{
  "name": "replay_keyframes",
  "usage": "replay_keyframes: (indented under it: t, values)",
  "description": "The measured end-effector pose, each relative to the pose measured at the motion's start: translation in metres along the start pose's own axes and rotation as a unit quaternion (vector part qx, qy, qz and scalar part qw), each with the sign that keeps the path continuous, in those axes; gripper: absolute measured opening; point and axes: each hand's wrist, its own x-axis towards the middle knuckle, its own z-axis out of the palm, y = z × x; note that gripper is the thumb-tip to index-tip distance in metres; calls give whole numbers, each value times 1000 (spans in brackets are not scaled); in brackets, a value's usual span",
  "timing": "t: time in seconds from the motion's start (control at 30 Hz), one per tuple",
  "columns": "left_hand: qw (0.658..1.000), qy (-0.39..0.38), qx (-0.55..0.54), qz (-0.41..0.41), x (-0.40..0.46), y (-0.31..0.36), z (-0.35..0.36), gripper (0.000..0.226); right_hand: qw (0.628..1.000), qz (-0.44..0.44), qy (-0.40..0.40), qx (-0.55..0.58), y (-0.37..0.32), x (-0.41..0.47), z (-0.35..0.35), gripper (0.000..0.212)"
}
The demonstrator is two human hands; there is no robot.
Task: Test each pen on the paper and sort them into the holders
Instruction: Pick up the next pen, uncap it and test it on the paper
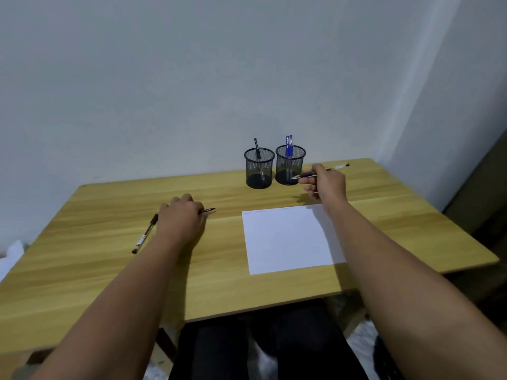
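1. A wooden surface [109, 270] stood against a pale wall [192, 78], with another wall meeting it at the right.
2. A white sheet of paper [288, 239] lay flat right of centre, and the right forearm crossed over its far right corner.
3. Two black mesh holders stood side by side, nearly touching, at the far edge near the wall. The left holder [259, 171] had one black pen [257, 148] leaning in it. The right holder [289, 168] had blue pens [288, 146] standing upright.
4. The right hand [326, 185] hovered just right of the right holder, beyond the paper. Its grip was closed on a clear pen with a dark grip section [307, 175]. The long axis ran nearly level, tip pointing left toward the right holder and dark cap end pointing right and away.
5. The left hand [181, 218] rested knuckles-up on the surface left of the paper, fingers curled over a dark pen [208, 210]. Only the tip showed, pointing right toward the paper.
6. Another black-capped pen [144, 233] lay loose just left of the left hand, its axis diagonal, cap end away, other end toward the person.
7. Dark-clothed legs [260, 352] showed below the near edge.
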Motion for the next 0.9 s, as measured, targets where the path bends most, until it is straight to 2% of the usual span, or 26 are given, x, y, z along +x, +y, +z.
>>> replay_keyframes:
  t: [0.1,0.17,0.23,0.3,0.4,0.47,0.57,0.67,0.9]
  values:
    - [1000,6,-11,-11,3,1,5,38,999,-31,-2,-28,12,4,-9,29]
    - [999,43,-34,0,3,8,8,38,998,-40,4,-40,18,6,-13,32]
    - [992,87,-81,42,5,19,7,41,999,-41,10,-26,21,4,-15,28]
    - [978,96,-152,106,6,33,4,48,999,-49,12,-11,24,-1,-14,24]
    - [956,26,-241,164,4,56,3,66,997,-77,4,-2,32,-5,-14,33]
    - [955,-16,-242,172,0,68,5,78,996,-88,-8,-26,36,-5,-13,37]
    - [960,-41,-217,172,-5,73,9,88,993,-96,-49,-54,43,-7,-12,33]
    - [961,-37,-214,171,-12,72,18,86,992,-89,-85,-40,54,-6,-14,37]
    - [955,-13,-244,170,-15,75,21,70,992,-78,-87,-48,64,-3,-17,39]
